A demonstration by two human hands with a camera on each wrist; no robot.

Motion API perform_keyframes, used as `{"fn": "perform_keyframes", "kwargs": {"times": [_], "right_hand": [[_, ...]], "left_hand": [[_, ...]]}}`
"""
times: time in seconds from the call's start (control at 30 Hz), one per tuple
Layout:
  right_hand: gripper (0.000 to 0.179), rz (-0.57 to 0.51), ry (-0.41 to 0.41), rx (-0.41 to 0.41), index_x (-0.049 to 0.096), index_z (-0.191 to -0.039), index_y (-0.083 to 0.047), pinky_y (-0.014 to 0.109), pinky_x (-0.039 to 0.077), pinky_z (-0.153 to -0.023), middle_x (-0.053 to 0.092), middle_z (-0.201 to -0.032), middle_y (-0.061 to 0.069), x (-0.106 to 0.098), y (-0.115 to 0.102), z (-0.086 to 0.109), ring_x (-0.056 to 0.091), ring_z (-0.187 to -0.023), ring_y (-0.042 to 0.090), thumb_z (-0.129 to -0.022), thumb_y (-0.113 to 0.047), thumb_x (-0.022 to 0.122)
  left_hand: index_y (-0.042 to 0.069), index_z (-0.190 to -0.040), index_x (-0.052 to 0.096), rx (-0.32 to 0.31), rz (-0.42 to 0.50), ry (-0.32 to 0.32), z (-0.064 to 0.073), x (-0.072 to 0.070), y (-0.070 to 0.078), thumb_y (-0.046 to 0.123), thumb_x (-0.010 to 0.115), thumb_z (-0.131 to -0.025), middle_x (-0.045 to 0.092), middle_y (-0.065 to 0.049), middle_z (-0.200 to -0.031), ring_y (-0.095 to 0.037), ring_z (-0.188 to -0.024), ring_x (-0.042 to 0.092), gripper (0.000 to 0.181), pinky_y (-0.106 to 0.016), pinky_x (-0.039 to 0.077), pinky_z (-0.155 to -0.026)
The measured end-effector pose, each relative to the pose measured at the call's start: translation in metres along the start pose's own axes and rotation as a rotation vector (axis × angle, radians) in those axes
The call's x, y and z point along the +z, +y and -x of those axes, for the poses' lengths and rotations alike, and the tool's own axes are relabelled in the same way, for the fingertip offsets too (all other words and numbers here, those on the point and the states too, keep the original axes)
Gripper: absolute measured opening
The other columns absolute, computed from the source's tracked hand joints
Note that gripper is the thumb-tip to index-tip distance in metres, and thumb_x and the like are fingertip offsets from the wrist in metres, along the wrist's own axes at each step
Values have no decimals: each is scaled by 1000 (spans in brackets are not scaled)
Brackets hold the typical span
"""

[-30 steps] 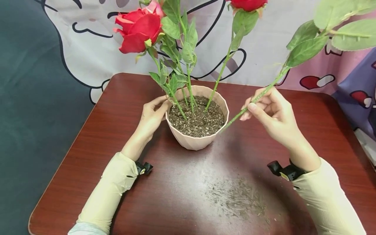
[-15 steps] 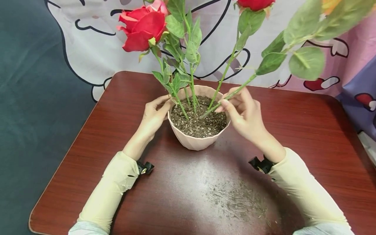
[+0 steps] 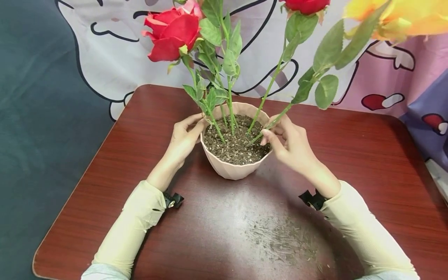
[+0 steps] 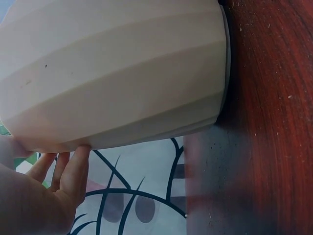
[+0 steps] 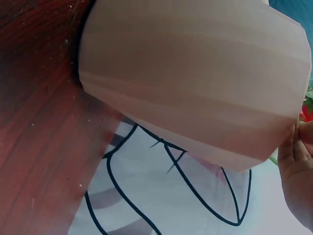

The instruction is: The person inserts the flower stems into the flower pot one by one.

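Observation:
A pale pink faceted flower pot (image 3: 232,172) full of dark soil (image 3: 234,153) stands upright on the table. At its left rim my left hand (image 3: 185,136) grips the edge; in the left wrist view its fingers (image 4: 73,174) lie against the pot's outer wall. On the other side, my right hand (image 3: 292,142) pinches the green stem (image 3: 284,112) of a yellow flower (image 3: 409,21), low down over the right rim. The stem leans right, its lower end at the soil. Two red roses (image 3: 175,35) and other leafy stems stand in the same soil.
The reddish-brown wooden table (image 3: 210,241) carries a patch of scattered soil crumbs (image 3: 283,237) in front of the pot. Behind hangs a cartoon-printed cloth (image 3: 115,70), and a dark green cloth (image 3: 38,116) lies beyond the table's left edge.
The right hand has brought the yellow flower's stem leftward from beside the pot, its lower end now at the soil. The yellow bloom has come into view. The left hand stays at the rim.

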State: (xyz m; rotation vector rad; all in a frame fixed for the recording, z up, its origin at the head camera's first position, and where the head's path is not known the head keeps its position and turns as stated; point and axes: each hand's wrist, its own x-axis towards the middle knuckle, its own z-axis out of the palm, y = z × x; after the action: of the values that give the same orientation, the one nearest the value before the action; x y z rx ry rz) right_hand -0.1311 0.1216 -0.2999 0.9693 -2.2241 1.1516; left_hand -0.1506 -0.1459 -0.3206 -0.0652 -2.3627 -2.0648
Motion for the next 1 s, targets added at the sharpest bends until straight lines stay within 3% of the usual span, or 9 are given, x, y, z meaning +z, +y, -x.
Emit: {"fn": "perform_keyframes", "kwargs": {"times": [0.3, 0.5, 0.63, 0.77, 0.87, 1.0], "right_hand": [[18, -41, 25, -25, 50, -97, 5, 14, 38, -41, 63, -64, 2, 6, 5, 5, 61, -56, 14, -83, 9, 61], [16, 19, 13, -80, 50, -98, 2, 13, 30, -38, 65, -65, 0, 13, 8, 3, 47, -45, 2, -84, 6, 59], [14, 37, -34, -53, 52, -95, 0, 14, 29, -37, 65, -64, -2, 11, 9, -1, 42, -43, 0, -84, 4, 59], [11, 38, -127, -19, 53, -91, -3, 15, 31, -38, 63, -63, -4, 10, 8, -6, 45, -45, 0, -85, 1, 62], [10, 56, -173, -22, 54, -88, -4, 15, 34, -42, 62, -63, -5, 11, 7, -9, 47, -48, 0, -85, 0, 62], [11, 54, -197, -47, 55, -82, -4, 16, 40, -46, 61, -62, -3, 10, 8, -12, 53, -52, 3, -84, 4, 62]], "left_hand": [[13, -127, 59, -14, 11, -13, 0, 2, -1, 22, 53, -96, 65, -13, -113, -12, -95, 60, 33, -28, 54, -77], [13, -126, 60, 3, 5, -14, -1, 1, 0, 23, 53, -96, 64, -14, -112, -12, -94, 60, 32, -28, 54, -77], [13, -125, 61, 17, 17, -11, -2, 2, -1, 22, 53, -96, 65, -13, -110, -11, -92, 59, 32, -30, 54, -77], [14, -123, 62, 36, 10, 12, -3, 2, -3, 23, 55, -95, 65, -7, -97, -10, -85, 58, 31, -24, 54, -73], [13, -122, 63, 48, 6, 29, -2, 1, -4, 23, 56, -94, 62, -4, -88, -8, -79, 56, 30, -21, 52, -68], [12, -121, 63, 52, 13, 20, -3, 2, -6, 22, 56, -94, 62, -3, -87, -8, -77, 54, 30, -20, 51, -66]]}}
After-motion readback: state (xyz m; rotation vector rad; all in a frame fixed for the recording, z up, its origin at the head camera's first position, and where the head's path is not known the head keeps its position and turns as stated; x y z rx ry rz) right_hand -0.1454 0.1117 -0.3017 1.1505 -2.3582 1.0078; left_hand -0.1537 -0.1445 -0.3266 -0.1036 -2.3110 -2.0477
